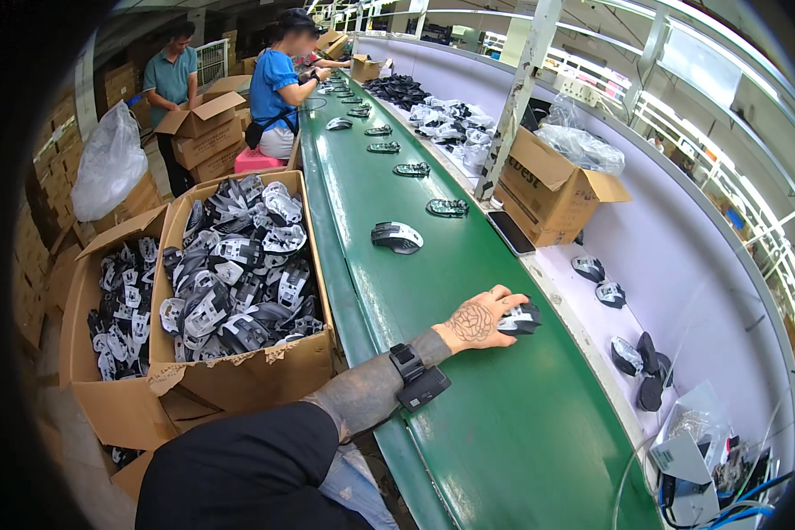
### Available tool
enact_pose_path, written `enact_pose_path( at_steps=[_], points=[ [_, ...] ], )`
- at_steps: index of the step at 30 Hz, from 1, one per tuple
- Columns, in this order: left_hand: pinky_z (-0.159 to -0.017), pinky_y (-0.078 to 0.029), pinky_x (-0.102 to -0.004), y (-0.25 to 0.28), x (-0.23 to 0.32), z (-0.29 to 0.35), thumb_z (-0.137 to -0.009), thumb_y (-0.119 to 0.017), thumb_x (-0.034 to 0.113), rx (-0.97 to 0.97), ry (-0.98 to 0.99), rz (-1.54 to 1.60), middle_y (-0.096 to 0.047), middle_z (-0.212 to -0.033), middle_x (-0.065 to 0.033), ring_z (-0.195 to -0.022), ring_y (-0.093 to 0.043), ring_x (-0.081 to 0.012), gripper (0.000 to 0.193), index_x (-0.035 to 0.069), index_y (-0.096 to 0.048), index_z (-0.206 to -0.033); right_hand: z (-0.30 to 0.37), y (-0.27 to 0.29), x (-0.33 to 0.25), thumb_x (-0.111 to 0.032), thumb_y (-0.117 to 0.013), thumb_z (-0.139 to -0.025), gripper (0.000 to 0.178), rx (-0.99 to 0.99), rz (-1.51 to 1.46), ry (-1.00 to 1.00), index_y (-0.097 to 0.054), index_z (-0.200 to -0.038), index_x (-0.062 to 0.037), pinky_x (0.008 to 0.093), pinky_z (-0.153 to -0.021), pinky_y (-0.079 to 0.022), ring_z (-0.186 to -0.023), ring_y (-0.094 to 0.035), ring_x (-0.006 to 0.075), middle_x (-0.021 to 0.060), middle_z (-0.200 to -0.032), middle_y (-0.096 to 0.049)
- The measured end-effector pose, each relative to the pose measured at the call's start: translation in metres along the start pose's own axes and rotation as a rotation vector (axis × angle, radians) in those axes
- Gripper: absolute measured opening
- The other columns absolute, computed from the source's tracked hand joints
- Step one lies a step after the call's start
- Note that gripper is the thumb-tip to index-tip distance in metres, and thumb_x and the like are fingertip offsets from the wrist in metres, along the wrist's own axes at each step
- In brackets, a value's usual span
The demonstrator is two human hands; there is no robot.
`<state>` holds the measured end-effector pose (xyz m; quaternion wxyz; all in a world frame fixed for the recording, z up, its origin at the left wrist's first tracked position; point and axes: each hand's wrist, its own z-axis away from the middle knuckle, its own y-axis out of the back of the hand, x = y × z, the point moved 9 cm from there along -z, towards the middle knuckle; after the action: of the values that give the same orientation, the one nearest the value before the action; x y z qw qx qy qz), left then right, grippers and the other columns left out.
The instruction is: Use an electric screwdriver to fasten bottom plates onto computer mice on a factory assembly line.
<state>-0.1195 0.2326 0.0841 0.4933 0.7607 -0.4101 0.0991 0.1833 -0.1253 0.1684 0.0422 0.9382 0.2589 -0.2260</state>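
Note:
My left hand (483,323) reaches across the green conveyor belt (468,424), with its fingers closed round a black-and-white computer mouse (521,320) near the belt's right edge. A black strapped device (420,380) sits on my left wrist. Farther up the belt lies another black-and-white mouse (397,237), apart from my hand. Beyond it, an open mouse base (448,208) rests along the right side, followed by several more in a row. My right hand is out of view.
Cardboard boxes (238,375) full of mouse shells stand left of the belt. A phone (511,232), an open carton (543,199) and loose mouse parts (627,356) lie on the right ledge, beside a metal post (519,97). A co-worker in blue (274,84) sits farther along; another person (170,79) stands behind.

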Motion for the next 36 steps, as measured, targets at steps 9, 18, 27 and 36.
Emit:
enact_pose_path(
  at_steps=[9,18,27,36],
  points=[
    [-0.091,-0.043,-0.0423,-0.05,0.028,0.015,-0.067,-0.074,0.031,-0.104,-0.127,0.019,-0.048,-0.114,-0.0117,-0.104,-0.051,-0.0327,0.063,0.02,-0.047,-0.122,0.0,-0.003,-0.009,-0.013,-0.058,-0.084,0.08,-0.002,-0.009,0.059,-0.004,-0.141,0.0063,0.0392,-0.084,-0.044,-0.099,-0.052,0.0294,0.0256,-0.126,-0.04],
    [-0.084,-0.047,-0.0383,-0.007,0.033,0.002,-0.065,-0.074,0.029,0.023,-0.192,0.113,-0.05,-0.109,-0.0111,-0.095,-0.055,-0.0301,0.053,0.018,-0.053,-0.113,-0.003,-0.001,-0.008,-0.017,-0.056,-0.086,0.078,0.008,0.038,0.093,-0.005,-0.14,0.0067,0.0398,-0.082,-0.045,-0.096,-0.053,0.0298,0.0269,-0.125,-0.041],
    [-0.083,-0.047,-0.0379,-0.032,0.015,0.017,-0.064,-0.075,0.033,-0.304,-0.124,0.097,-0.048,-0.103,-0.0116,-0.097,-0.054,-0.0308,0.058,0.013,-0.046,-0.11,0.0,0.002,-0.01,-0.02,-0.057,-0.085,0.078,0.009,0.062,0.062,-0.007,-0.139,0.0072,0.0379,-0.078,-0.046,-0.091,-0.054,0.0282,0.0267,-0.121,-0.044],
    [-0.089,-0.046,-0.0393,-0.038,0.054,0.002,-0.057,-0.08,0.024,-0.242,-0.29,0.065,-0.047,-0.111,-0.0144,-0.103,-0.052,-0.0337,0.069,0.018,-0.051,-0.119,0.0,0.017,0.008,-0.035,-0.069,-0.079,0.091,0.127,0.076,-0.052,-0.01,-0.142,-0.0068,0.0405,-0.082,-0.047,-0.094,-0.056,0.0337,0.0263,-0.126,-0.043]
  ],
)
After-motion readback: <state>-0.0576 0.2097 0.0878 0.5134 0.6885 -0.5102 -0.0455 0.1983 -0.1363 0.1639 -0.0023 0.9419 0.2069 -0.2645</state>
